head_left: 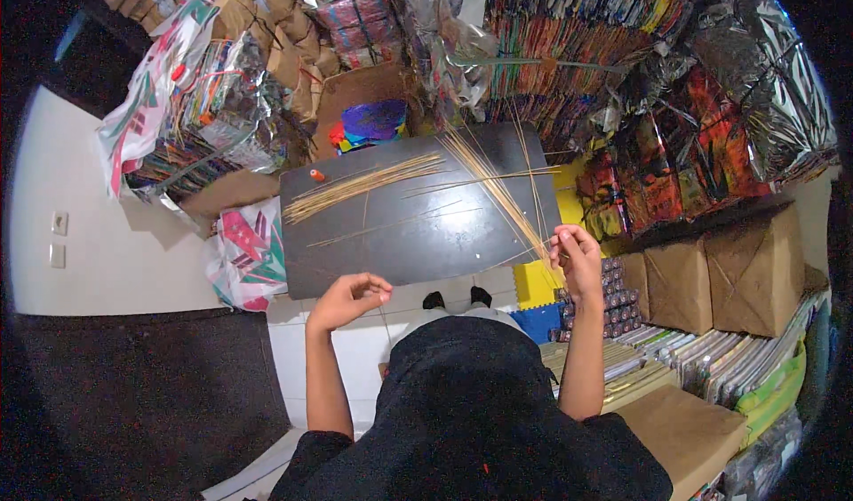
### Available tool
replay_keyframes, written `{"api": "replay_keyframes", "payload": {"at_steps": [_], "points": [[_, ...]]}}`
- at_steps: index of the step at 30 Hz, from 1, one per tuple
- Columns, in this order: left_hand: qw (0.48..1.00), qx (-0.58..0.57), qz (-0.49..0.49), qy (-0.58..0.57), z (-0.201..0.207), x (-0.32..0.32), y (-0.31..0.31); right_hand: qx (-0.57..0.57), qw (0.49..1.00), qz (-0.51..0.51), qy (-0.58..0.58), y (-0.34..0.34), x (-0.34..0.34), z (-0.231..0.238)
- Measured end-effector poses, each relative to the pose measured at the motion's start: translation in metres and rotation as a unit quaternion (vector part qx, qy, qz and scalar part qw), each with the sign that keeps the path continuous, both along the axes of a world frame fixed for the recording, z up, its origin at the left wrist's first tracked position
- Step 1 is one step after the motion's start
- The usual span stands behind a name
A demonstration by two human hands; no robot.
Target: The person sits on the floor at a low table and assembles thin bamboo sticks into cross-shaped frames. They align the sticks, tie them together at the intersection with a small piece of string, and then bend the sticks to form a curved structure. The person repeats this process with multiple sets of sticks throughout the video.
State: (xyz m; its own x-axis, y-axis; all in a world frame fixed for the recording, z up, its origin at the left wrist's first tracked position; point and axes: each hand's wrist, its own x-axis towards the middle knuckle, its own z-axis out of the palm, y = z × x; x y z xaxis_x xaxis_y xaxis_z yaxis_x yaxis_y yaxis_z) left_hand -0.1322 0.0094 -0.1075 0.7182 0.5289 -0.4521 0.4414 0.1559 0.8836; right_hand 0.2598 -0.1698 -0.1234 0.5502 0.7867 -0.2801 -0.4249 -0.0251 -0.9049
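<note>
My right hand is raised at the right front corner of a dark table. Its fingers are pinched, and a thin stick seems to run leftward from the fingertips. Beside it a loose bundle of thin bamboo-like sticks slants across the table's right side. My left hand hovers by the front edge, fingers bent toward the thumb; anything between them is too small to make out. A thicker bundle of sticks lies at the table's left, with a few single sticks between the two bundles.
A small orange-red spool-like item stands at the table's left. Behind are stacks of colourful printed sheets and a blue-purple item. Brown paper packages and small dark boxes crowd the right. A white plastic bag rests at the table's left edge.
</note>
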Motion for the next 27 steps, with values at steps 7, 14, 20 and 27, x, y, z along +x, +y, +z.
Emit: {"api": "replay_keyframes", "payload": {"at_steps": [7,14,20,27], "points": [[0.997,-0.06,-0.055,0.014,0.0,-0.012,0.015,-0.025,0.998,0.015,-0.048,0.007,0.0,-0.005],[0.996,-0.049,-0.046,0.066,0.021,-0.009,0.028,-0.028,0.997,0.046,-0.062,0.008,0.0,0.004],[0.998,0.009,-0.037,0.046,0.016,-0.017,0.037,-0.073,0.982,0.069,-0.162,0.007,0.0,0.023],[0.997,-0.019,-0.029,0.07,0.018,-0.02,0.043,-0.071,0.975,0.076,-0.195,0.006,0.004,0.031]]}}
